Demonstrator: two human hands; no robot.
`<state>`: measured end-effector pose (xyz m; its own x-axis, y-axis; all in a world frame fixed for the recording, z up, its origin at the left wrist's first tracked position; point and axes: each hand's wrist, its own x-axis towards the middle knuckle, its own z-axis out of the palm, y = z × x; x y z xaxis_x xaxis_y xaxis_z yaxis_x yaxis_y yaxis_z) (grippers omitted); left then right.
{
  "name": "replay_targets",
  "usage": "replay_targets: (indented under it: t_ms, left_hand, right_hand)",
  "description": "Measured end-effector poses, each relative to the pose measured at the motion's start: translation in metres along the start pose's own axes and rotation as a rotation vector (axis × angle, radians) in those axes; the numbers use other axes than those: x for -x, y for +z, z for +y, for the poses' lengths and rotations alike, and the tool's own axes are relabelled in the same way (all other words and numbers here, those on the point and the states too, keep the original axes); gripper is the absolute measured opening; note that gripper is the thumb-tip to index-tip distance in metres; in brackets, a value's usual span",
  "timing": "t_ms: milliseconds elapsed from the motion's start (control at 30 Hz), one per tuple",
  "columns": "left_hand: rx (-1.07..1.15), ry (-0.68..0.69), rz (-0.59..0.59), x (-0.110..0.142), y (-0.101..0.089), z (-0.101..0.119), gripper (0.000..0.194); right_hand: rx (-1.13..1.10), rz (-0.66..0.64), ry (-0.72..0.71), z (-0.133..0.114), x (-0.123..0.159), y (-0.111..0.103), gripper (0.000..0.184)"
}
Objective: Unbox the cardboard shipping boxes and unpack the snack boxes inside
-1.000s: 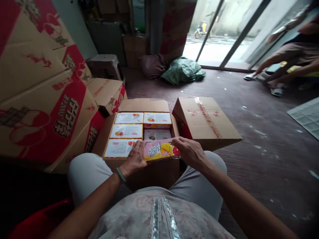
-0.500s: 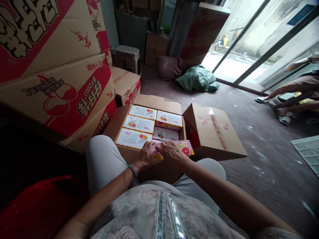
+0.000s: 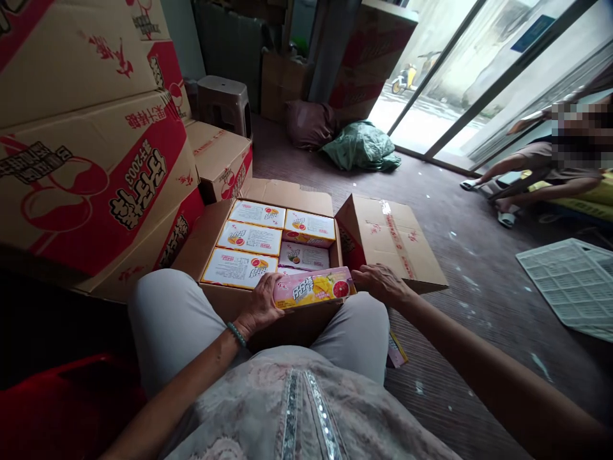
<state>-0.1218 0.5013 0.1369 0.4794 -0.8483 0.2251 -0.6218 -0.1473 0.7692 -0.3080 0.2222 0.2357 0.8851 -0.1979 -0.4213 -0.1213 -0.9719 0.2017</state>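
Nearby, stacked cartons (image 3: 100, 169) flank the open box (image 3: 282, 190).

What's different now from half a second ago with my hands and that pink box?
Your right hand has moved right, from over the left part of the pink box to its right end, uncovering the printed side; whether it touches the box is unclear. Your right knee has swung inward. Your left hand still grips the left end; the packed boxes look unchanged.
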Motion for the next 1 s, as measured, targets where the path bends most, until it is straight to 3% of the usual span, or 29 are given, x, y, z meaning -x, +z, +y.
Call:
replay_targets:
  t_ms: [100,167,267,300,367,433,467,567,633,700,767,833,900,1000]
  left_hand:
    - [-0.016,0.005,-0.002,-0.001,0.001,0.000,0.081]
    - [-0.003,0.002,-0.013,-0.003,0.002,0.002,0.080]
    - [0.028,-0.045,-0.025,-0.006,0.000,0.005,0.082]
    - [0.060,-0.074,-0.047,-0.007,-0.004,0.005,0.085]
    - [0.180,-0.169,-0.115,-0.012,-0.016,-0.001,0.090]
    - [0.264,-0.311,-0.135,-0.019,-0.033,-0.014,0.091]
    - [0.245,-0.383,-0.126,-0.024,-0.041,-0.022,0.090]
    - [0.032,-0.458,-0.184,-0.040,-0.050,-0.045,0.088]
    - [-0.070,-0.406,-0.285,-0.049,-0.039,-0.052,0.086]
    - [-0.127,-0.386,-0.301,-0.057,-0.020,-0.050,0.086]
    - [-0.146,-0.487,-0.249,-0.064,0.001,-0.041,0.085]
    - [-0.140,-0.655,-0.197,-0.073,0.018,-0.033,0.079]
    - [-0.163,-0.791,-0.159,-0.086,0.030,-0.028,0.073]
    - [-0.228,-0.850,-0.148,-0.105,0.042,-0.030,0.073]
  right_hand:
    - [-0.076,-0.042,0.200,0.014,0.008,-0.007,0.026]
    - [-0.199,0.031,0.264,0.001,0.004,-0.014,0.038]
    - [-0.330,0.104,0.057,-0.039,-0.017,-0.019,0.092]
    - [-0.334,0.090,-0.007,-0.051,-0.025,-0.017,0.097]
    - [-0.316,0.067,-0.005,-0.065,-0.038,-0.011,0.075]
    - [-0.307,0.077,0.096,-0.063,-0.045,-0.002,0.043]
    - [-0.319,0.088,0.132,-0.058,-0.047,0.002,0.036]
    - [-0.417,0.141,0.085,-0.046,-0.051,0.007,0.059]
    - [-0.493,0.185,0.069,-0.047,-0.057,0.005,0.060]
    - [-0.541,0.226,0.164,-0.053,-0.064,0.002,0.036]
    - [-0.574,0.247,0.311,-0.061,-0.067,0.004,0.025]
    - [-0.611,0.245,0.411,-0.065,-0.062,0.011,0.028]
    - [-0.660,0.224,0.456,-0.066,-0.050,0.024,0.029]
    - [-0.762,0.219,0.477,-0.070,-0.028,0.043,0.031]
